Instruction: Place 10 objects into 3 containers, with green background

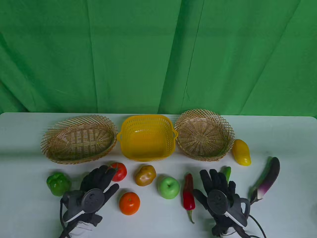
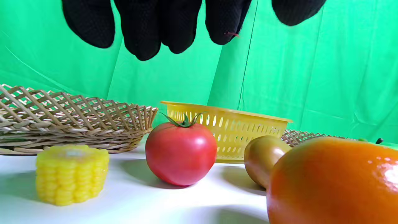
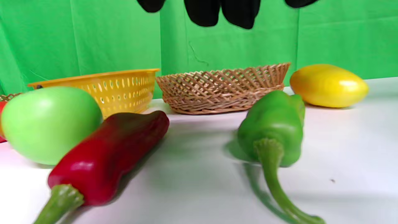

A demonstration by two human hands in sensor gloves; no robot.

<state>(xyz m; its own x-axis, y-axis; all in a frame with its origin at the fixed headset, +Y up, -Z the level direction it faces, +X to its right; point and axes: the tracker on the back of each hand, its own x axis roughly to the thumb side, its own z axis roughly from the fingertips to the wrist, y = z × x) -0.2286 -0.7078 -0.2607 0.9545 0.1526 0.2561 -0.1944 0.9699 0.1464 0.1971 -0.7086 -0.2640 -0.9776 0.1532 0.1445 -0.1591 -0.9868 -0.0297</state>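
Three empty containers stand in a row at the back: an oval wicker basket (image 1: 79, 141), a yellow plastic basket (image 1: 147, 138) and a round wicker basket (image 1: 204, 135). My left hand (image 1: 99, 181) is open, its fingers spread above a corn piece (image 2: 72, 174) and beside the tomato (image 1: 118, 171). My right hand (image 1: 218, 184) is open over the green chili (image 1: 227, 173), next to the red chili (image 1: 188, 193). A potato (image 1: 145, 175), green apple (image 1: 168, 187) and orange (image 1: 129, 203) lie between the hands.
A green bell pepper (image 1: 58, 184) lies at the left. A yellow mango (image 1: 241, 152) and a purple eggplant (image 1: 266, 179) lie at the right. A green cloth hangs behind the white table (image 1: 284, 138).
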